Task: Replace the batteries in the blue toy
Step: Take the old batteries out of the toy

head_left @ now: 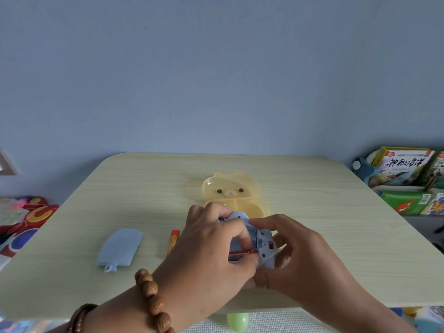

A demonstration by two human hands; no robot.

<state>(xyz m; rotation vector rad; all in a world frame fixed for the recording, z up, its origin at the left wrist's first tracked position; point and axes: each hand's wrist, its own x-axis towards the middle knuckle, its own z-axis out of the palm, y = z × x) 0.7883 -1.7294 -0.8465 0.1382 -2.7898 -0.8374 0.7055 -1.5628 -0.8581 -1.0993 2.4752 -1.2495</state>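
The pale blue toy (263, 243) is held above the table's near middle with its battery compartment facing up. My right hand (305, 258) grips it from the right side. My left hand (211, 251) presses a red and white battery (240, 255) into the compartment with thumb and fingers. A second battery (173, 240), orange and red, lies on the table just left of my left hand. The toy's blue cover (120, 248), a flat rounded piece with a small tab, lies further left.
An open yellow bear-shaped plastic box (230, 188) sits behind my hands on the pale wooden table (336, 212). Books and boxes (406, 179) are stacked off the right edge. Colourful items (21, 217) lie off the left edge.
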